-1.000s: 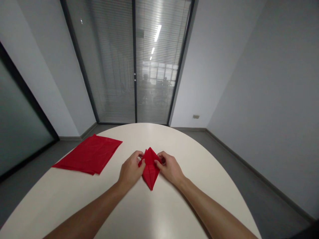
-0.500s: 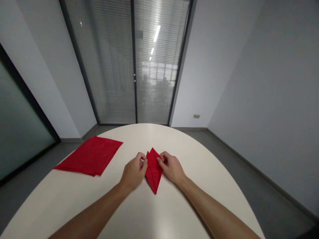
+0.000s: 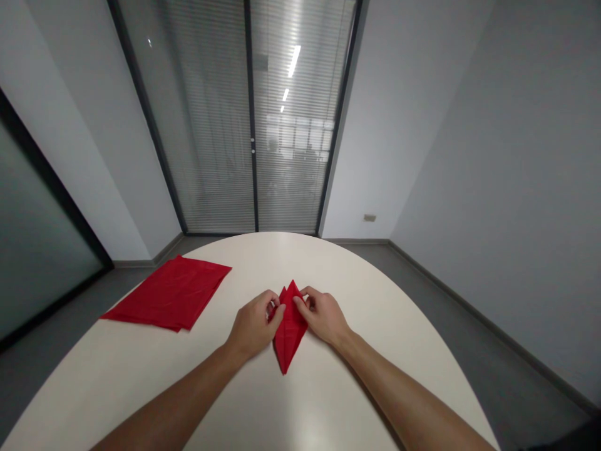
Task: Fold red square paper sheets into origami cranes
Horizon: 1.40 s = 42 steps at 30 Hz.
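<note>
Bottom tip of the red, kite-shaped piece of folded paper (image 3: pixel 291 329) has swung toward the left hand (image 3: pixel 253 324) since half a second ago. Left thumb has slid in over the paper too, while the right hand (image 3: pixel 325 316) looks pretty much parked.

Pose-wise, both forearms come from the near side and angle inward. Left hand's pinching the left edge, thumb on top, other fingers curled beside it. Right hand's pinching the upper right edge, thumb on the face, index tucked at the rim.

Paper sits right between the two hands. Long axis runs roughly away from the body, tilted a touch: one sharp point on the near side of the thumbs, two peaks poking out at the far end, the right one farther out.

Beyond the hands, smooth white round tabletop (image 3: pixel 375 332) runs to its curved far edge, plus a broad stretch right of the right hand. Out past the left hand, well apart, a flat stack of thin red sheets (image 3: pixel 173 294) reaches the table's left edge, so less room there.
</note>
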### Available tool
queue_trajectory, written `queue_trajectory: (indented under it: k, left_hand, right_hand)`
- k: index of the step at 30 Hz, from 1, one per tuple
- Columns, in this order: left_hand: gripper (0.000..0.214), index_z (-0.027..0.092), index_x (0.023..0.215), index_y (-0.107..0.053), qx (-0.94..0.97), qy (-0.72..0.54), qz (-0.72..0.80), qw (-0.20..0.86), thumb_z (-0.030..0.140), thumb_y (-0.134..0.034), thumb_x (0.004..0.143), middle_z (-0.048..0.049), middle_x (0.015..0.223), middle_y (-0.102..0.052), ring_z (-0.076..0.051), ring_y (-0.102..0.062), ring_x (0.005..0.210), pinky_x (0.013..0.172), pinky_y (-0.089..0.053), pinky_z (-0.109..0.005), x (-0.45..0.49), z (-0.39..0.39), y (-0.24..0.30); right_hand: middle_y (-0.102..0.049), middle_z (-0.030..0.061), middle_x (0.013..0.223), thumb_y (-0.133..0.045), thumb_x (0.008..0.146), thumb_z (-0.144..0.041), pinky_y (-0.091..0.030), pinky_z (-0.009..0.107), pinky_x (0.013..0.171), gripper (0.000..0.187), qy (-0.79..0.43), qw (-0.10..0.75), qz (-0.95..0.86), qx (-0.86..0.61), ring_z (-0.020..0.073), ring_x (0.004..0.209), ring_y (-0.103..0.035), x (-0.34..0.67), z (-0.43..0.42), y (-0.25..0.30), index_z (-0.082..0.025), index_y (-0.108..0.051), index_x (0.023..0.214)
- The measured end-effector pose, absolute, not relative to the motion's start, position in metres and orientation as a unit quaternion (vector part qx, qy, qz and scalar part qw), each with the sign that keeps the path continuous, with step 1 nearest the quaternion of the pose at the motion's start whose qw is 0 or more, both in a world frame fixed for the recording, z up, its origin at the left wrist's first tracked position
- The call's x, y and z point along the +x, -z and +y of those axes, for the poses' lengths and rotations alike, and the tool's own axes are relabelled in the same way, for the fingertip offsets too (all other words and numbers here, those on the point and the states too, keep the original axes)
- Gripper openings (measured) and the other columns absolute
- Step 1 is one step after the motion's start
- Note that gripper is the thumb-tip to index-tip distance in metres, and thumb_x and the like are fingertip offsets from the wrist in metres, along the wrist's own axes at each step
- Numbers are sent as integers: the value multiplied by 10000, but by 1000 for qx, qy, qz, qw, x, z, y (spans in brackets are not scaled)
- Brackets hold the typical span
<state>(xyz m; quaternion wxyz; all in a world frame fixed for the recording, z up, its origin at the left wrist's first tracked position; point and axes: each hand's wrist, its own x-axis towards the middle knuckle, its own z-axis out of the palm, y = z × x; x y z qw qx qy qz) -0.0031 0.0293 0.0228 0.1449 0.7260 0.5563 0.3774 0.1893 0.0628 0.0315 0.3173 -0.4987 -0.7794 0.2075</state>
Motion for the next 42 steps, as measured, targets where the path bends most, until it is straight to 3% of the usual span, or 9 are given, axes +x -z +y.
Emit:
queue_trajectory:
  k: [9, 16, 18, 22, 25, 30, 42]
  left_hand:
    - [56, 232, 886, -547, 768, -360, 517, 114, 286, -561, 893, 15, 821, -634, -167, -592, 730, 682, -419, -283, -3, 26, -24]
    - [61, 234, 917, -553, 768, -363, 512, 126, 256, -497, 927, 16, 800, -616, -169, -584, 719, 703, -431, -300, -3, 25, -26]
    - [65, 233, 916, -554, 766, -367, 511, 128, 221, -491, 914, 14, 808, -618, -169, -584, 723, 707, -435, -300, -2, 25, -26]
    - [77, 231, 916, -552, 780, -364, 494, 118, 184, -501, 884, 7, 833, -622, -170, -579, 734, 710, -437, -302, -2, 23, -27]
    - [91, 229, 918, -553, 791, -361, 481, 110, 168, -502, 872, -1, 847, -627, -173, -579, 751, 723, -443, -307, -1, 22, -28]
    - [96, 227, 923, -561, 792, -353, 487, 107, 178, -492, 879, -15, 860, -645, -184, -603, 782, 731, -457, -312, 0, 21, -29]
    - [89, 228, 942, -582, 780, -358, 502, 110, 203, -515, 889, -18, 891, -675, -189, -629, 815, 736, -468, -302, 0, 22, -27]
  right_hand:
    - [-680, -24, 665, -553, 889, -254, -409, 241, 585, 137, -223, 366, -777, -461, 137, 563, -586, 191, 63, -29, -222, -670, 954]
    - [-649, -19, 651, -536, 888, -229, -416, 247, 569, 124, -249, 394, -760, -453, 138, 567, -569, 190, 63, -29, -204, -657, 880]
    - [-676, -8, 715, -547, 880, -214, -443, 252, 602, 141, -251, 411, -758, -439, 144, 616, -593, 190, 63, -29, -202, -661, 962]
    - [-723, 37, 1022, -536, 896, -189, -507, 285, 755, 412, -250, 455, -763, -385, 160, 814, -649, 192, 64, -28, -232, -577, 1304]
    - [-723, 46, 1091, -521, 893, -168, -500, 317, 861, 335, -229, 461, -780, -356, 179, 938, -651, 193, 65, -27, -234, -654, 1194]
    - [-727, 33, 918, -530, 878, -185, -496, 313, 805, 160, -222, 460, -765, -392, 181, 844, -635, 192, 64, -28, -212, -674, 944]
    - [-678, 11, 803, -551, 883, -234, -464, 258, 656, 127, -288, 471, -725, -413, 149, 709, -595, 190, 67, -24, -195, -660, 936]
